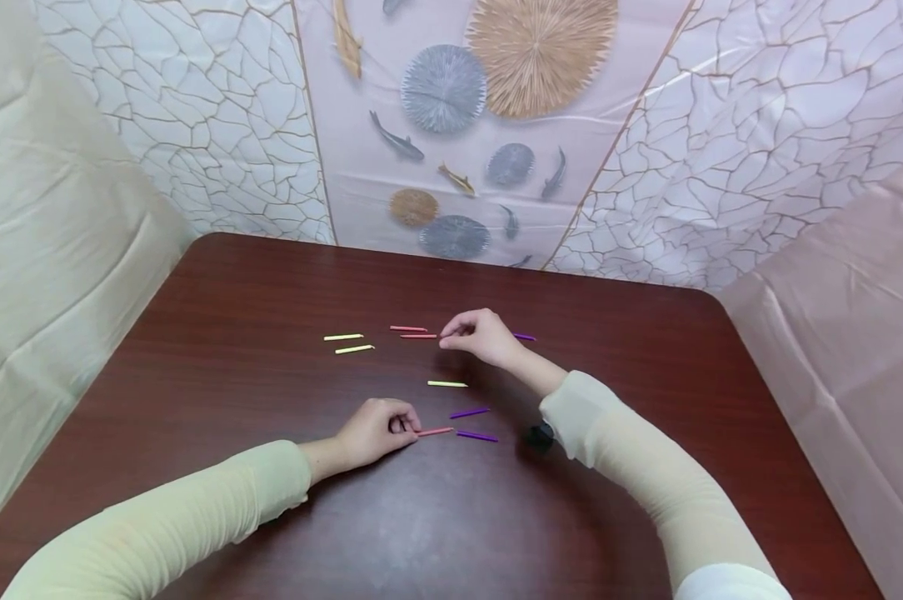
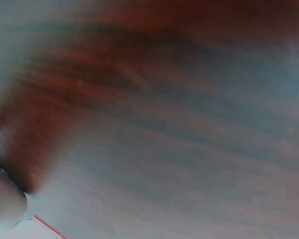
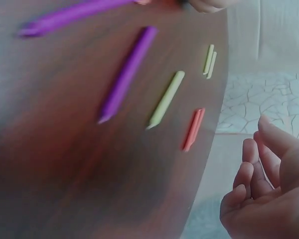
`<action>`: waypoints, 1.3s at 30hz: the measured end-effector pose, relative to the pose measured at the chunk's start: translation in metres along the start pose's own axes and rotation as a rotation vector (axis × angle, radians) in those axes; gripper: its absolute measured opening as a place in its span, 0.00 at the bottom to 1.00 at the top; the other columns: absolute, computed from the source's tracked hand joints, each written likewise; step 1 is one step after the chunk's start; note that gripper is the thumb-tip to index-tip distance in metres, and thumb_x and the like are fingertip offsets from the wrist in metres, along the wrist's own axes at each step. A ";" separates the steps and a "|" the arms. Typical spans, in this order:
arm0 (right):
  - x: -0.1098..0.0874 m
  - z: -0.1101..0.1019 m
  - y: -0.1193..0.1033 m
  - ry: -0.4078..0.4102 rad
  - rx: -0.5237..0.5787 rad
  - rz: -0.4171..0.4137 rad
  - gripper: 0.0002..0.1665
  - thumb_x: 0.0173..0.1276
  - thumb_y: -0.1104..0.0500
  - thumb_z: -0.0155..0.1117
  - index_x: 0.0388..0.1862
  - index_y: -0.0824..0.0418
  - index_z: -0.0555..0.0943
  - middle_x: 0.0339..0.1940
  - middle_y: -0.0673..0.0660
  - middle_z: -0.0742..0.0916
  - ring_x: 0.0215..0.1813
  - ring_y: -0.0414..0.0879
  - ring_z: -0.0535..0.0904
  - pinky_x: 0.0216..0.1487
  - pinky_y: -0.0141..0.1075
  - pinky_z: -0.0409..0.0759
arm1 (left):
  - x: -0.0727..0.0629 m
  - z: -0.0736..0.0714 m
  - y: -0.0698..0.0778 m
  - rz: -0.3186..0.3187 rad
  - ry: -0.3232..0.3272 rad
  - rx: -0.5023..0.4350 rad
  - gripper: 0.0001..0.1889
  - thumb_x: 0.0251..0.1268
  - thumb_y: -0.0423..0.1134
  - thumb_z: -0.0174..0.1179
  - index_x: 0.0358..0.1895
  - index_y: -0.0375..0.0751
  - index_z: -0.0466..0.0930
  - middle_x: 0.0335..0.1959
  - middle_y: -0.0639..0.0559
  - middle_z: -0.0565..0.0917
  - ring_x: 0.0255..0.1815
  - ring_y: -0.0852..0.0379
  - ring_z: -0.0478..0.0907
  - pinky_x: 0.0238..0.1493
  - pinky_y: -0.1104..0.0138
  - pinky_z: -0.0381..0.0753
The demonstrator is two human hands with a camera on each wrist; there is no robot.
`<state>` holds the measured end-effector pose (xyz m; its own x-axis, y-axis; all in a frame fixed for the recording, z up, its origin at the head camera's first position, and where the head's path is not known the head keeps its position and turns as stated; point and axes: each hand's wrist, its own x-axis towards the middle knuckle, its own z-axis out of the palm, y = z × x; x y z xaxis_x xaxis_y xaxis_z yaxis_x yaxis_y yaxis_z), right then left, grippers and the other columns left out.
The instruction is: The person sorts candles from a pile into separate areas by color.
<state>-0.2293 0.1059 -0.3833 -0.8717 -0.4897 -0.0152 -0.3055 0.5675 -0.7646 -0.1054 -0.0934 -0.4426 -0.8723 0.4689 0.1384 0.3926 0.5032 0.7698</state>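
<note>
My left hand (image 1: 376,432) pinches the left end of a red candle (image 1: 435,432), thin like a birthday candle, near the table's front middle. Only a fingertip and part of that candle (image 2: 49,227) show in the left wrist view. Two purple candles (image 1: 470,412) lie just right of it. Farther back, my right hand (image 1: 485,337) hovers beside two red candles (image 1: 419,337), its fingers loosely curved. Nothing shows between those fingers in the right wrist view. Another purple candle (image 1: 525,337) is partly hidden behind this hand. Between the hands lies a yellow candle (image 1: 447,384).
Two more yellow candles (image 1: 355,350) lie side by side toward the back left of the dark brown table (image 1: 234,358). A small dark object (image 1: 539,437) sits under the right sleeve, its kind unclear. Patterned cloth (image 1: 436,167) hangs behind the table's far edge.
</note>
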 end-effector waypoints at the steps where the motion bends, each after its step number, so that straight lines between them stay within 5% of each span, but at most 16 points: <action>1: -0.006 -0.002 0.004 -0.003 0.005 0.002 0.07 0.56 0.61 0.70 0.32 0.64 0.85 0.27 0.55 0.86 0.27 0.40 0.72 0.29 0.29 0.69 | 0.000 0.000 0.000 0.000 -0.003 0.000 0.02 0.50 0.31 0.65 0.27 0.41 0.82 0.23 0.56 0.81 0.24 0.71 0.69 0.29 0.77 0.72; 11: -0.065 -0.005 0.038 -0.036 0.048 0.033 0.08 0.55 0.61 0.71 0.31 0.65 0.85 0.21 0.52 0.82 0.24 0.36 0.69 0.26 0.26 0.67 | 0.000 0.001 0.000 -0.013 -0.011 -0.009 0.03 0.51 0.30 0.65 0.28 0.41 0.82 0.23 0.55 0.81 0.24 0.71 0.70 0.29 0.76 0.72; 20: -0.104 -0.005 0.048 -0.180 0.001 0.010 0.08 0.52 0.60 0.72 0.30 0.62 0.84 0.22 0.50 0.82 0.25 0.32 0.71 0.29 0.25 0.71 | 0.000 0.000 -0.001 0.017 -0.007 -0.016 0.03 0.50 0.29 0.65 0.28 0.40 0.81 0.23 0.54 0.81 0.25 0.70 0.71 0.29 0.76 0.73; 30: -0.113 0.000 0.047 -0.169 -0.202 -0.104 0.08 0.47 0.55 0.76 0.22 0.55 0.84 0.19 0.44 0.79 0.28 0.32 0.70 0.33 0.26 0.69 | 0.002 0.000 0.000 0.006 -0.016 -0.022 0.03 0.51 0.30 0.65 0.28 0.40 0.82 0.23 0.55 0.81 0.24 0.71 0.70 0.29 0.76 0.73; 39: -0.111 0.002 0.046 -0.148 -0.239 -0.128 0.06 0.48 0.58 0.74 0.20 0.56 0.84 0.17 0.46 0.81 0.26 0.32 0.68 0.30 0.25 0.68 | 0.002 -0.001 -0.002 0.018 -0.013 -0.016 0.02 0.51 0.30 0.66 0.28 0.40 0.82 0.23 0.54 0.82 0.24 0.71 0.70 0.29 0.76 0.73</action>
<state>-0.1456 0.1851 -0.4178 -0.7604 -0.6484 -0.0359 -0.5060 0.6262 -0.5932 -0.1079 -0.0943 -0.4432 -0.8612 0.4874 0.1444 0.4037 0.4832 0.7769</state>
